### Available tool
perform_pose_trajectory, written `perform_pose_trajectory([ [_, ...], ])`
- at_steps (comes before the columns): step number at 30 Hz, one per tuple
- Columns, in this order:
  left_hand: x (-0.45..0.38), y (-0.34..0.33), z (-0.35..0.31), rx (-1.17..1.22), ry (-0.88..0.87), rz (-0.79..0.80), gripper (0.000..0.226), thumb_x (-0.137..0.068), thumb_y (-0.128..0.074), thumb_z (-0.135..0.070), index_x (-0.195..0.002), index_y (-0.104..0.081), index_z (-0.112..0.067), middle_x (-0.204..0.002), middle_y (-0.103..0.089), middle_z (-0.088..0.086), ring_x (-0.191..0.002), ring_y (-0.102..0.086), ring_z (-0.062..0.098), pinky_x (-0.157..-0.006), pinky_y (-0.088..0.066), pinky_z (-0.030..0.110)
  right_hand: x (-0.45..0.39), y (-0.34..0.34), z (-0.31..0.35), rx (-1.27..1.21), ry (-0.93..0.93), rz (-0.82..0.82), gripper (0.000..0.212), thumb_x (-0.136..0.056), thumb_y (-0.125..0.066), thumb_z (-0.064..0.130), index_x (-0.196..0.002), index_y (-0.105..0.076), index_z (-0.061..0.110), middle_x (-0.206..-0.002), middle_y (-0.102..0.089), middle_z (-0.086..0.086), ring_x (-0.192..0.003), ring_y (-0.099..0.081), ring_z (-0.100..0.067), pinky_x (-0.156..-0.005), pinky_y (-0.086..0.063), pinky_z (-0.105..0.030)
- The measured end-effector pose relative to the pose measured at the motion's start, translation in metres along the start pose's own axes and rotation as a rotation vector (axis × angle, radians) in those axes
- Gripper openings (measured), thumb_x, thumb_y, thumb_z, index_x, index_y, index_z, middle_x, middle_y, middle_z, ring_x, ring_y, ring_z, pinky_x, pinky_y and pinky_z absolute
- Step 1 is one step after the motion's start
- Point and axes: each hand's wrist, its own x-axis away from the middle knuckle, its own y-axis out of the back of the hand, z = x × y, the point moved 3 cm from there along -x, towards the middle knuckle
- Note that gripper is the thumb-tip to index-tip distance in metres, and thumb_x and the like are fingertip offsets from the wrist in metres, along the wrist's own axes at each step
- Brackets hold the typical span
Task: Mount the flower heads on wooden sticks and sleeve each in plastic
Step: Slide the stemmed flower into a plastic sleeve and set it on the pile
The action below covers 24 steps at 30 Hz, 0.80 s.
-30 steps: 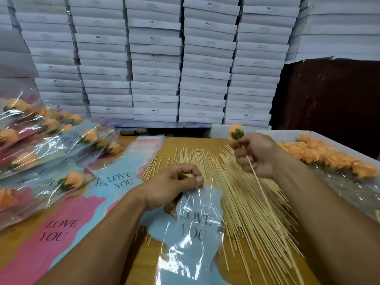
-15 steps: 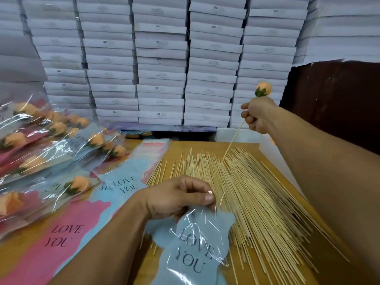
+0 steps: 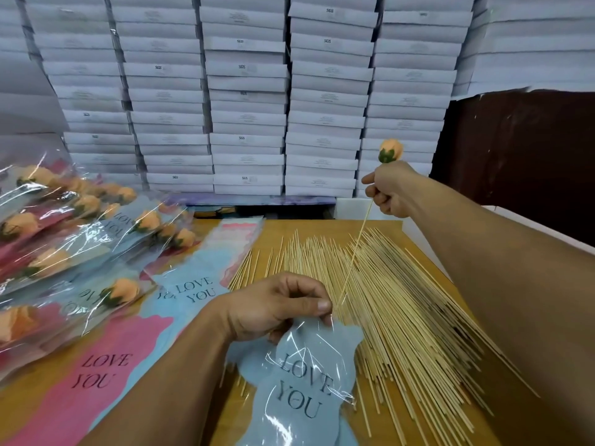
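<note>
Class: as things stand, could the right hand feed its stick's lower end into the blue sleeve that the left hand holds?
Probably yes: the right hand holds the stick with its tip just beside the left hand, which pinches the blue sleeve; nothing lies between.

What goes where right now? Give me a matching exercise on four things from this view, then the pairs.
Things:
1. orange flower head on a thin wooden stick
2. blue clear plastic sleeve printed LOVE YOU
3. loose pile of bare wooden sticks
4. finished sleeved orange flowers

Places:
A. heaped at table's left
B. pinched by left hand
C. raised in right hand
D. spread across table's middle

Pairs: 1-C, 2-B, 3-D, 4-A
</note>
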Motion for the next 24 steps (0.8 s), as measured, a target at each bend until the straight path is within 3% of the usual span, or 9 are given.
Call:
perform_pose_trajectory([
  [3, 0.0, 0.0, 0.002, -0.016, 0.014, -0.022, 0.016, -0.094, -0.063, -0.029, -0.089, -0.072, -0.018, -0.09, -0.056, 0.024, -0.041, -0.044, 0.009, -0.034, -0.028, 0.022, 0.007, -0.005, -0.006, -0.01, -0.002, 0.042, 0.032, -0.103, -0.025, 0.01, -0.098, -0.057, 0.011, -0.065, -0.05, -0.004, -0.039, -0.028, -0.011, -0.033, -0.021, -0.014],
  [6, -0.001, 0.002, 0.003, -0.013, 0.039, -0.085, 0.018, -0.094, -0.064, -0.032, -0.09, -0.07, -0.015, -0.08, -0.054, 0.019, -0.052, -0.044, 0.021, -0.043, -0.026, 0.034, 0.019, -0.017, -0.017, -0.036, -0.006, 0.114, 0.03, -0.103, -0.028, 0.009, -0.105, -0.059, 0.01, -0.066, -0.055, -0.006, -0.033, -0.03, -0.009, -0.033, -0.021, -0.016],
  [9, -0.002, 0.004, 0.0, 0.002, 0.011, -0.183, 0.02, -0.093, -0.066, -0.031, -0.091, -0.069, -0.011, -0.08, -0.058, 0.015, -0.067, -0.047, 0.03, -0.061, -0.035, 0.043, 0.036, -0.027, -0.033, -0.082, -0.027, 0.216, 0.025, -0.103, -0.037, 0.013, -0.11, -0.061, 0.01, -0.06, -0.067, -0.008, -0.033, -0.036, -0.008, -0.033, -0.021, -0.017],
  [11, -0.003, 0.006, -0.002, 0.039, -0.032, -0.253, 0.018, -0.095, -0.065, -0.026, -0.089, -0.068, -0.01, -0.077, -0.063, 0.005, -0.064, -0.056, 0.02, -0.06, -0.046, 0.029, 0.049, -0.033, -0.044, -0.11, -0.039, 0.316, 0.025, -0.104, -0.04, 0.02, -0.113, -0.062, 0.012, -0.062, -0.071, -0.007, -0.038, -0.04, -0.008, -0.033, -0.02, -0.018],
  [13, -0.003, 0.005, -0.005, 0.083, -0.071, -0.31, 0.017, -0.099, -0.059, -0.019, -0.09, -0.063, -0.005, -0.068, -0.062, -0.003, -0.051, -0.055, 0.007, -0.048, -0.045, 0.018, 0.063, -0.037, -0.054, -0.111, -0.024, 0.383, 0.026, -0.104, -0.044, 0.027, -0.114, -0.065, 0.015, -0.071, -0.074, -0.007, -0.043, -0.042, -0.008, -0.034, -0.02, -0.019],
  [15, -0.004, 0.006, -0.007, 0.123, -0.105, -0.379, 0.017, -0.101, -0.053, -0.013, -0.091, -0.061, -0.001, -0.064, -0.062, -0.003, -0.045, -0.055, 0.004, -0.044, -0.044, 0.015, 0.076, -0.041, -0.063, -0.078, 0.009, 0.431, 0.027, -0.103, -0.049, 0.033, -0.112, -0.071, 0.021, -0.085, -0.076, -0.005, -0.055, -0.047, -0.01, -0.043, -0.027, -0.02],
  [18, -0.004, 0.007, -0.008, 0.159, -0.136, -0.452, 0.015, -0.101, -0.053, -0.01, -0.093, -0.06, 0.001, -0.065, -0.064, 0.0, -0.045, -0.058, 0.006, -0.043, -0.045, 0.015, 0.093, -0.046, -0.074, -0.023, 0.061, 0.525, 0.027, -0.101, -0.052, 0.039, -0.112, -0.076, 0.032, -0.112, -0.075, -0.006, -0.087, -0.058, -0.019, -0.069, -0.039, -0.031],
  [20, -0.005, 0.007, -0.008, 0.157, -0.142, -0.482, 0.016, -0.099, -0.055, -0.012, -0.095, -0.062, 0.002, -0.07, -0.067, 0.004, -0.052, -0.061, 0.01, -0.047, -0.048, 0.018, 0.101, -0.048, -0.081, -0.029, 0.087, 0.563, 0.028, -0.102, -0.052, 0.04, -0.113, -0.076, 0.032, -0.113, -0.076, -0.003, -0.092, -0.065, -0.016, -0.072, -0.044, -0.032],
  [24, -0.007, 0.008, -0.005, 0.146, -0.147, -0.466, 0.03, -0.092, -0.061, -0.02, -0.108, -0.069, 0.005, -0.106, -0.073, 0.021, -0.093, -0.072, 0.028, -0.082, -0.059, 0.034, 0.108, -0.051, -0.092, 0.005, 0.179, 0.586, 0.028, -0.102, -0.052, 0.046, -0.105, -0.079, 0.038, -0.107, -0.077, 0.005, -0.102, -0.071, -0.018, -0.09, -0.052, -0.036],
])
